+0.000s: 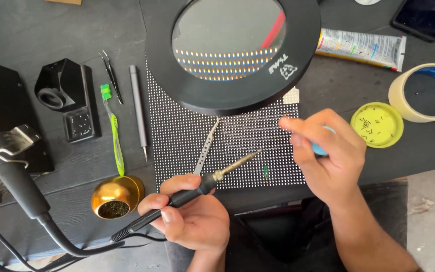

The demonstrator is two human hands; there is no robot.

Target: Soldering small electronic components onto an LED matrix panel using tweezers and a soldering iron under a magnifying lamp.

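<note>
In front of you the black LED matrix panel (187,151) lies flat on the dark table (36,30), and the round magnifier lamp (233,53) hangs over its far part. Your left hand (192,216) is closed around a black soldering iron (192,189); its tip (252,153) is over the panel, near the silver tweezers (207,146). Your right hand (328,156) pinches a small light blue object (319,148) above the panel's right edge.

Two bare hands, both closed in a grip

The left hand (192,214) lies palm-up, fingers curled, thumb pressed on top. The right hand (328,156) is raised, forearm slanting in from lower right, fingertips (290,123) pinched and pointing left.
</note>
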